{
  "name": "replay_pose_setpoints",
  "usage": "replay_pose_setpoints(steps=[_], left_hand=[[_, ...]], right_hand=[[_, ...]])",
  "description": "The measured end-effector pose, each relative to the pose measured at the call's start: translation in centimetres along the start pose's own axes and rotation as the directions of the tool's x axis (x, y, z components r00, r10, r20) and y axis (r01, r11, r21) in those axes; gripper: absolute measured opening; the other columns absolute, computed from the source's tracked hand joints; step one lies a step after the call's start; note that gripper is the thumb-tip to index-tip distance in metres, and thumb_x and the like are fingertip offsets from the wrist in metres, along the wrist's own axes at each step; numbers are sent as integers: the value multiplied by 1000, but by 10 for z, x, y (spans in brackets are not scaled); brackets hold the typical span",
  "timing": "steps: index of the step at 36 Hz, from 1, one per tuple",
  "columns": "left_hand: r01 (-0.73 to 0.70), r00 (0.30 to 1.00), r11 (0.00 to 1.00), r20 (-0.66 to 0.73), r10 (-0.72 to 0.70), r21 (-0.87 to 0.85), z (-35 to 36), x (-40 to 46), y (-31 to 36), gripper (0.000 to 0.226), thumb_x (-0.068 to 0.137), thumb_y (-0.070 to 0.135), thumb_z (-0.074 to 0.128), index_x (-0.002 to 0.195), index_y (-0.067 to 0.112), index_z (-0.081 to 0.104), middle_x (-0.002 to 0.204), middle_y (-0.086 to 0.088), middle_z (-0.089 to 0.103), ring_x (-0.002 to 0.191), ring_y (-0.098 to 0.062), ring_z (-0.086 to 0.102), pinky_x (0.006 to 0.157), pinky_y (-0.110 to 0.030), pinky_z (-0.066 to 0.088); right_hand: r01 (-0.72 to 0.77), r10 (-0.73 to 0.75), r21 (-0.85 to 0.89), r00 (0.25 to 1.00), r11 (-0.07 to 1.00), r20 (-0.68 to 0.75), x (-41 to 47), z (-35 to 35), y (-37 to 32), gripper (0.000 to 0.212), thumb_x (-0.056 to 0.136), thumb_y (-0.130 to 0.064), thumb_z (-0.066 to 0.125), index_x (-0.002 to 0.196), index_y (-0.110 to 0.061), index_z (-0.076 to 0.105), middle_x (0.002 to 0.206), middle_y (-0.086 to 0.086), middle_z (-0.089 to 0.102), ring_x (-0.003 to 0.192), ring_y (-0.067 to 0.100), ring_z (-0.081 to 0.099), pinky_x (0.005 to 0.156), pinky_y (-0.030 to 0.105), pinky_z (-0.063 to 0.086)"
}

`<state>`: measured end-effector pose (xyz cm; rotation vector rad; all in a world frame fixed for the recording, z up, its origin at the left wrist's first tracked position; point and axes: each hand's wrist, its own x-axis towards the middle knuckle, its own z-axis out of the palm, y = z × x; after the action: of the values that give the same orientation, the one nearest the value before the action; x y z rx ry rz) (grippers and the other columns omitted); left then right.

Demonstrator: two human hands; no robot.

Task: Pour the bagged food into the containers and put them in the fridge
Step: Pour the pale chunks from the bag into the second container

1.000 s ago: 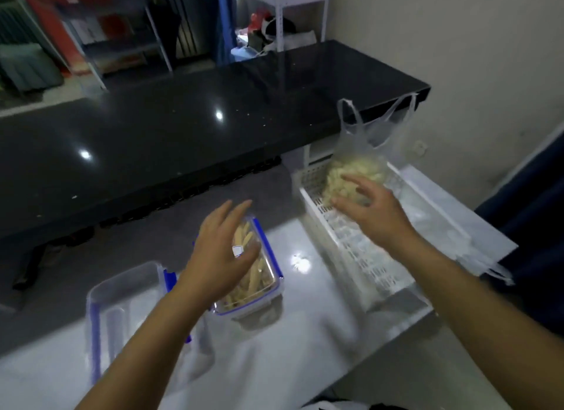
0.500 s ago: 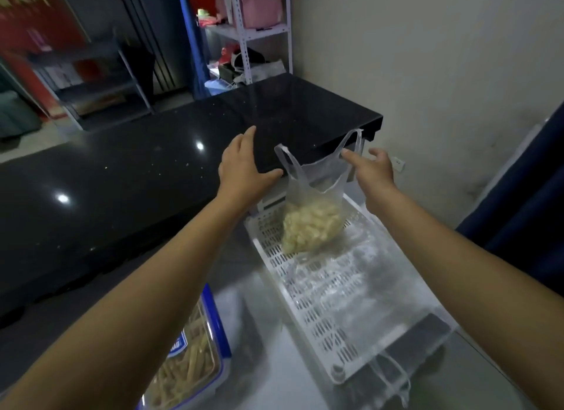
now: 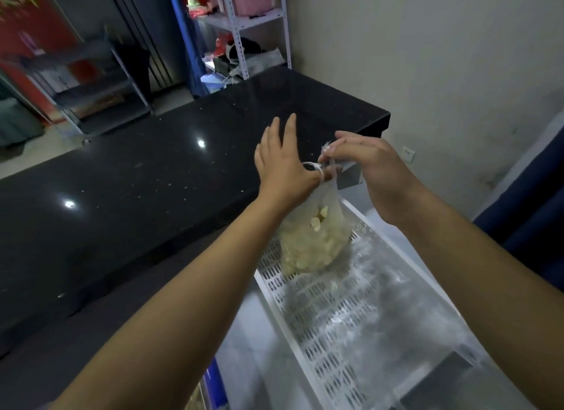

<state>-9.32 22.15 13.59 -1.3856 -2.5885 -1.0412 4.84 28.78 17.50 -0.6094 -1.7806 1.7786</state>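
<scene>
A thin clear plastic bag of pale food pieces (image 3: pixel 314 244) hangs over the far end of a white perforated tray (image 3: pixel 329 324). My left hand (image 3: pixel 282 165) has one bag handle looped round its thumb, while two of its fingers point straight up. My right hand (image 3: pixel 366 162) pinches the other handle at the bag's top, just right of the left hand. The handles are pulled together between both hands. At the bottom edge, the blue rim of a clear container (image 3: pixel 213 379) holding pale sticks peeks out beside my left forearm.
A crumpled clear plastic bag (image 3: pixel 390 293) lies in the tray. The tray sits on a glossy white surface (image 3: pixel 253 357). A black stone counter (image 3: pixel 152 180) runs behind it. Metal shelf racks (image 3: pixel 244 28) stand at the back, and a wall is on the right.
My left hand left the container and rose to the bag. Both hands took the handles and drew them together, and the bag came up over the tray's far end.
</scene>
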Motion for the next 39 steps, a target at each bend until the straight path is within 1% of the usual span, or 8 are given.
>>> replay_pose_setpoints(steps=[5, 10, 16, 20, 23, 27, 30, 39], left_hand=[[-47, 998, 998, -54, 45, -45, -6, -4, 13, 100, 81, 51, 70, 159, 22, 14, 167, -8, 7, 153, -25, 3, 123, -49, 3], [-23, 987, 996, -163, 10, -82, -27, -13, 25, 98, 81, 62, 68, 157, 21, 22, 166, -6, 14, 153, -23, 7, 123, -46, 4], [-75, 975, 996, -211, 63, -47, -69, -33, 43, 92, 83, 66, 63, 156, 22, 29, 166, -6, 11, 153, -24, 4, 123, -48, 2], [-84, 969, 987, -243, 48, -139, -108, -51, 76, 92, 83, 67, 63, 156, 24, 28, 166, -5, 12, 153, -23, 5, 123, -52, 4], [-133, 968, 963, -240, 75, -235, -141, -72, 102, 94, 79, 69, 61, 155, 23, 30, 166, -4, 14, 152, -24, 9, 121, -58, 12], [-142, 968, 942, -239, 69, -303, -178, -97, 105, 90, 79, 68, 56, 154, 23, 35, 165, -4, 18, 151, -24, 18, 120, -57, 20], [-75, 977, 968, -212, 23, -239, -192, -121, 83, 90, 80, 69, 54, 155, 25, 31, 165, -2, 15, 151, -22, 14, 121, -55, 18], [44, 957, 996, -283, -65, -80, -251, -221, -9, 90, 75, 79, 50, 151, 32, 39, 164, 5, 21, 150, -17, 18, 121, -52, 22]], right_hand=[[9, -8, -29, 1000, 1000, 19, -23, -2, -7, 18, 72, -36, 63, 73, -29, 80, 121, -22, 60, 132, -4, 41, 84, 15, 29], [64, -64, -5, 987, 998, -146, -61, 1, 14, 22, 78, -38, 65, 96, -32, 77, 116, -15, 67, 112, -4, 58, 90, 23, 43], [-186, 296, 324, 895, 928, -333, -129, 13, 70, 45, 85, -44, 70, 128, -44, 55, 127, -13, 58, 115, 7, 55, 78, 31, 46], [-339, 513, 543, 833, 768, -205, -163, 23, 87, 82, 73, -50, 74, 146, -37, 38, 136, -2, 52, 123, 23, 52, 94, 49, 48], [-362, 563, 713, 825, 600, -55, -190, 29, 92, 79, 70, -42, 75, 143, -34, 46, 141, 4, 50, 123, 31, 53, 96, 60, 47], [-399, 372, 840, 891, 367, 260, -211, 43, 91, 85, 52, -38, 97, 129, -28, 64, 138, 12, 60, 128, 39, 54, 103, 71, 36], [-462, 267, 811, 883, 359, 385, -217, 58, 89, 72, 52, -31, 98, 118, -17, 73, 133, 16, 63, 125, 39, 57, 103, 69, 37], [-634, 486, 561, 772, 532, 410, -250, 130, 103, 58, 68, -28, 75, 123, -10, 69, 119, 14, 70, 99, 28, 70, 74, 41, 59]])
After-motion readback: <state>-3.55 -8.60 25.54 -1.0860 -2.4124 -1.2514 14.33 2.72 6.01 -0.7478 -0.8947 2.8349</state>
